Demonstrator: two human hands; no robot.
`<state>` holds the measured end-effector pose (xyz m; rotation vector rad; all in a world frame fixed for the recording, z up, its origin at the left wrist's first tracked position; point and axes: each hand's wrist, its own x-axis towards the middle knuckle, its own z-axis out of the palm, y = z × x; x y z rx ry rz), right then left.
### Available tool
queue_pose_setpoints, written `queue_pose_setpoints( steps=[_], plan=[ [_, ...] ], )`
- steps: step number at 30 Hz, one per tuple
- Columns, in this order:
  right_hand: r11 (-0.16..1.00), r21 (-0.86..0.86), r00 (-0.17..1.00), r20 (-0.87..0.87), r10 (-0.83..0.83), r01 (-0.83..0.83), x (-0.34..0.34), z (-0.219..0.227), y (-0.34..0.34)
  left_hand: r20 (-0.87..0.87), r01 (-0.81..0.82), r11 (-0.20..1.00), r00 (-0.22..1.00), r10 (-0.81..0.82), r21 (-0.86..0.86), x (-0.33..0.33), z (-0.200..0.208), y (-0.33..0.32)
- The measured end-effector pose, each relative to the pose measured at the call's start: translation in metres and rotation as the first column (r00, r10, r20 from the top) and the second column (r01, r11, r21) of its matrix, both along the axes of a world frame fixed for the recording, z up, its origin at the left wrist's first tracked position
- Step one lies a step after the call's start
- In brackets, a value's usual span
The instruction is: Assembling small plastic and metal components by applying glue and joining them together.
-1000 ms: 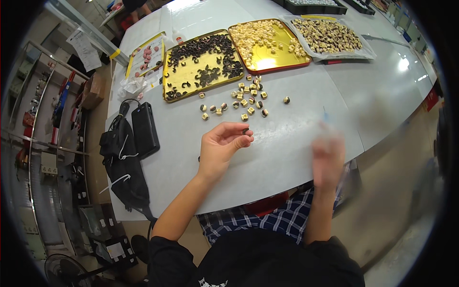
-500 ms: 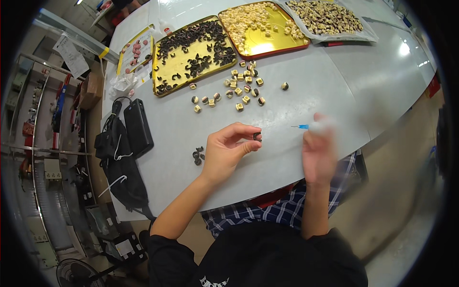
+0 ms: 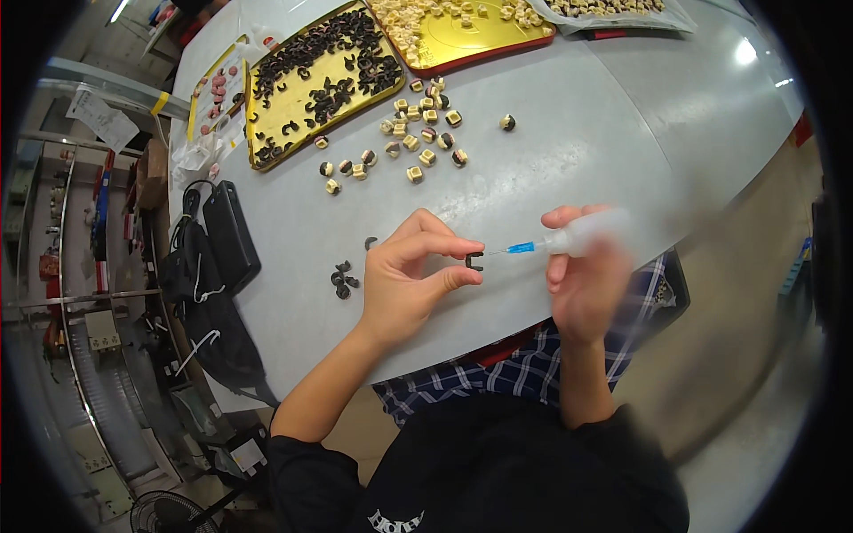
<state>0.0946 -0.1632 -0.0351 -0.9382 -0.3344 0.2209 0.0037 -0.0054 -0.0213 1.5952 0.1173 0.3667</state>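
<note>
Between the thumb and forefinger of my left hand (image 3: 397, 280) is a small black C-shaped piece (image 3: 471, 261), its opening facing right. My right hand (image 3: 588, 298), partly blurred, is closed around a translucent white squeeze bottle (image 3: 597, 233). The bottle lies level, and its blue needle tip (image 3: 522, 248) points left at the black piece; I cannot tell whether the thin needle touches it. Left of my left hand, several loose black pieces (image 3: 341, 282) lie on the grey table, with another black piece (image 3: 370, 242) just beyond them.
Cream-and-black blocks (image 3: 415, 174) are scattered mid-table. At the back stand a gold tray of black pieces (image 3: 329, 133), a gold tray of cream pieces (image 3: 480, 46) and a white-lined tray of two-tone pieces (image 3: 613, 19). A black power brick (image 3: 233, 235) and black bag (image 3: 218, 320) line the left edge.
My right hand has brought the bottle left, so its needle tip is now at the black piece. The view has shifted; the trays now sit higher in the picture.
</note>
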Motion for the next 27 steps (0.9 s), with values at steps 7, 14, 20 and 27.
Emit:
queue_pose_setpoints(
  steps=[7,14,20,27],
  plan=[
    [0.999,0.011,0.997,0.062,0.053,-0.053,-0.0007,0.0012,-0.0025,-0.011,0.001,1.000,1.000,-0.001,-0.031,-0.0007,0.0004,-0.0003],
    [0.998,-0.040,0.992,0.113,0.049,-0.045,-0.0020,-0.0017,-0.0004,-0.012,0.011,1.000,1.000,-0.011,-0.017,-0.0011,0.0012,-0.0008],
    [0.998,-0.055,0.988,0.150,0.040,-0.032,-0.0025,-0.0047,0.0005,-0.009,0.014,1.000,1.000,-0.014,-0.007,-0.0006,0.0014,-0.0008],
    [0.998,-0.062,0.989,0.141,0.042,-0.033,-0.0023,-0.0044,0.0005,-0.010,0.014,1.000,1.000,-0.014,-0.012,-0.0012,0.0005,-0.0008]
  ],
)
